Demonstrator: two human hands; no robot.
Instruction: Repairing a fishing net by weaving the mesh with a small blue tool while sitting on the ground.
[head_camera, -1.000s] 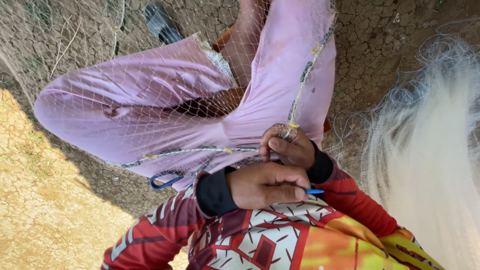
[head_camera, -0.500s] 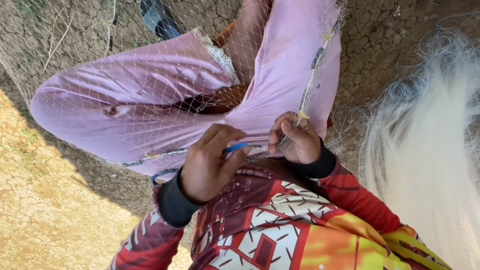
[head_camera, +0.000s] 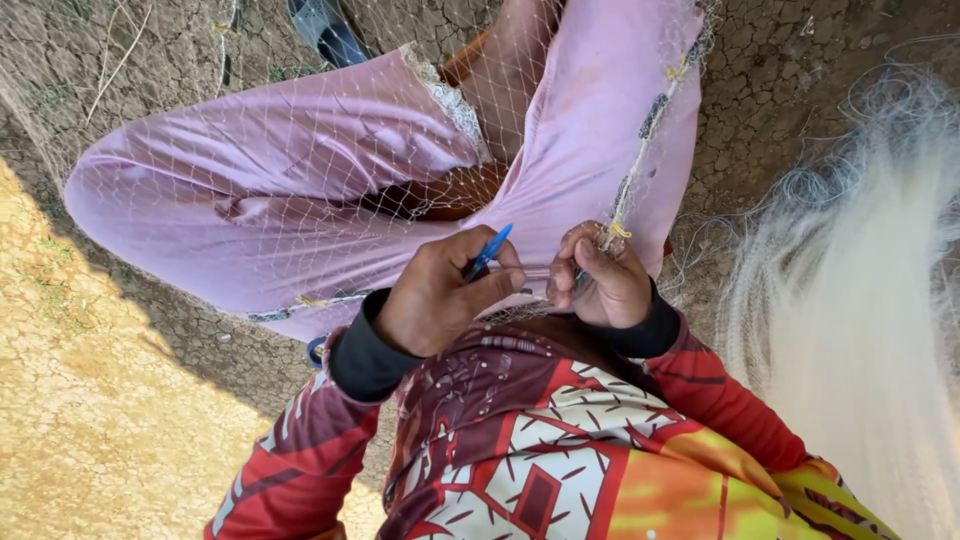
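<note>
Your left hand (head_camera: 440, 295) grips the slim blue plastic netting needle (head_camera: 488, 253); right hand (head_camera: 600, 278) pinches the fine pale mesh net (head_camera: 400, 180) — keep that strand taut, pull snug.

Cracked dry ground (head_camera: 800, 90), a dark sandal (head_camera: 328, 30), and perhaps a heap of white netting (head_camera: 860, 300).

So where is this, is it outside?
Yes, most likely outdoors on dry ground where nets get mended. The cracked earth is bare soil, a fishing net lies over the lap, and more netting is heaped alongside.
</note>
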